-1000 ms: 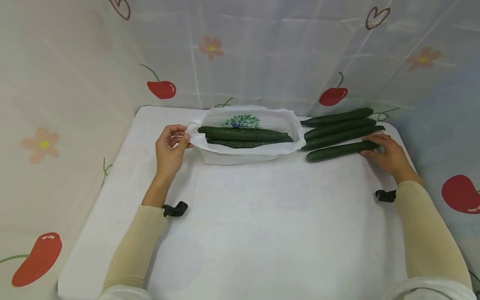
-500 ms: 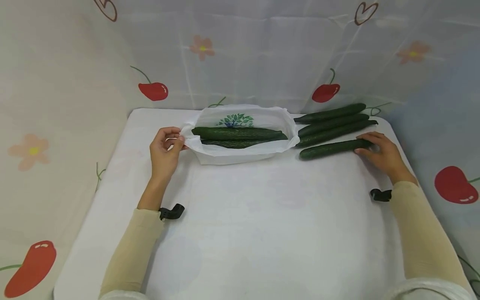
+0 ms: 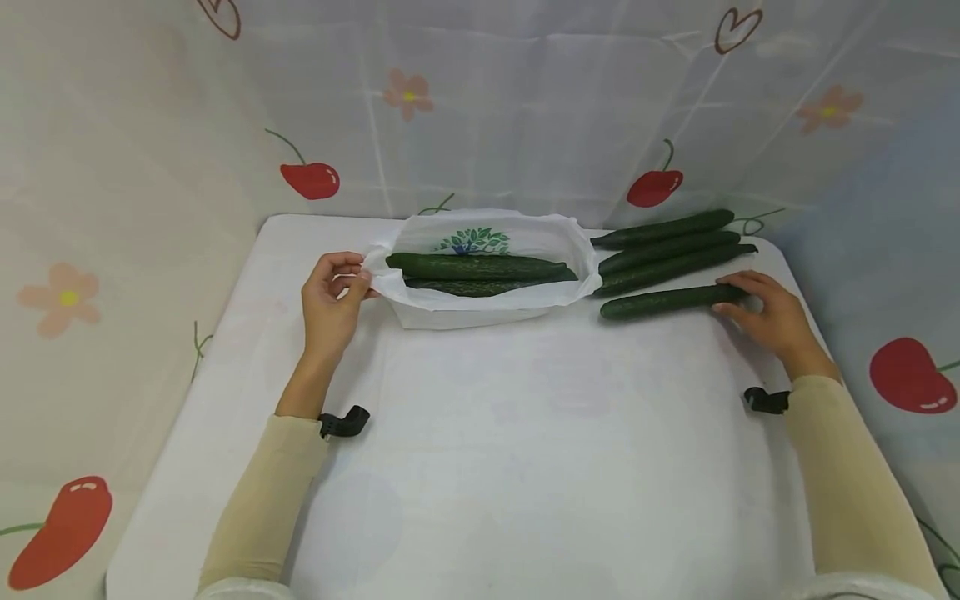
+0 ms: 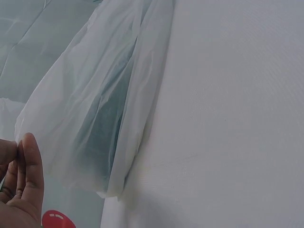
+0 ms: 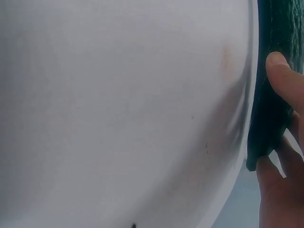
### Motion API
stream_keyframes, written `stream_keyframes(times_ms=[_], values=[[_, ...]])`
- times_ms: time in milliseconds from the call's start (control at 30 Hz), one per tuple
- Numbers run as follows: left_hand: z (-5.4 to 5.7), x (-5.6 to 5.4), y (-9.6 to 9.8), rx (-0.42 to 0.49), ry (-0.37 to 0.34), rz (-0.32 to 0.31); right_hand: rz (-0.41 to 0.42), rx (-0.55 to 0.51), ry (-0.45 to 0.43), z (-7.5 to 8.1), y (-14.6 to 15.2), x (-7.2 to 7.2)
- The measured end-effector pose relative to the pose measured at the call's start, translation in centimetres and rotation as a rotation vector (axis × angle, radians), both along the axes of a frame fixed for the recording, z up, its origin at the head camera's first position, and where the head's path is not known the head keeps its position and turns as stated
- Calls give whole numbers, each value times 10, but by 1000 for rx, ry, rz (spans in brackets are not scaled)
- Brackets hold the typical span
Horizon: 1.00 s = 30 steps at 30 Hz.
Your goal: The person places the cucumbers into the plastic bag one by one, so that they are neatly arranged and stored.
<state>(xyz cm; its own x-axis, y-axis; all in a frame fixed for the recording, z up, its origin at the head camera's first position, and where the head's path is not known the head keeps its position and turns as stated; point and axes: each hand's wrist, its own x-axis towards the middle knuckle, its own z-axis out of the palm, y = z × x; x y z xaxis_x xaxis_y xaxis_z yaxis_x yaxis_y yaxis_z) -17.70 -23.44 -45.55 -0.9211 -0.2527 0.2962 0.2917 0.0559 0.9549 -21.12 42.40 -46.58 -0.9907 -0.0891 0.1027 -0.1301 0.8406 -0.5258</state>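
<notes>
A white plastic bag [image 3: 480, 318] with a green tree print lies with its mouth spread wide at the back of the table. Inside it are cucumbers [image 3: 480, 267], two of them showing. My left hand [image 3: 330, 304] pinches the bag's left rim between thumb and fingers; the left wrist view shows the bag's side [image 4: 104, 109] stretching from those fingertips. At the right, my right hand [image 3: 772, 321] grips the near end of a cucumber [image 3: 660, 302], thumb on one side and fingers on the other. In the right wrist view that cucumber [image 5: 270, 109] sits between thumb and fingers.
Several more cucumbers [image 3: 675, 265] lie side by side right of the bag, just behind the gripped one. The white table [image 3: 525, 467] extends toward the person. A printed curtain [image 3: 510, 108] stands behind the table's back edge.
The head view has shifted slightly. My left hand stays at the bag's rim, and my right hand stays on the same cucumber, with its wrist slightly nearer the person.
</notes>
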Motion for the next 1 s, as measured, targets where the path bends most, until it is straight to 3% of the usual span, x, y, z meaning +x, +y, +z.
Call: stream_keyframes(times_ms=[433,1000], values=[[2,-1,1,4,10,-3,21,0,46,4,-6,16],[0,-1,0,-5,14,-5,-5,19,129,12,-21,26]])
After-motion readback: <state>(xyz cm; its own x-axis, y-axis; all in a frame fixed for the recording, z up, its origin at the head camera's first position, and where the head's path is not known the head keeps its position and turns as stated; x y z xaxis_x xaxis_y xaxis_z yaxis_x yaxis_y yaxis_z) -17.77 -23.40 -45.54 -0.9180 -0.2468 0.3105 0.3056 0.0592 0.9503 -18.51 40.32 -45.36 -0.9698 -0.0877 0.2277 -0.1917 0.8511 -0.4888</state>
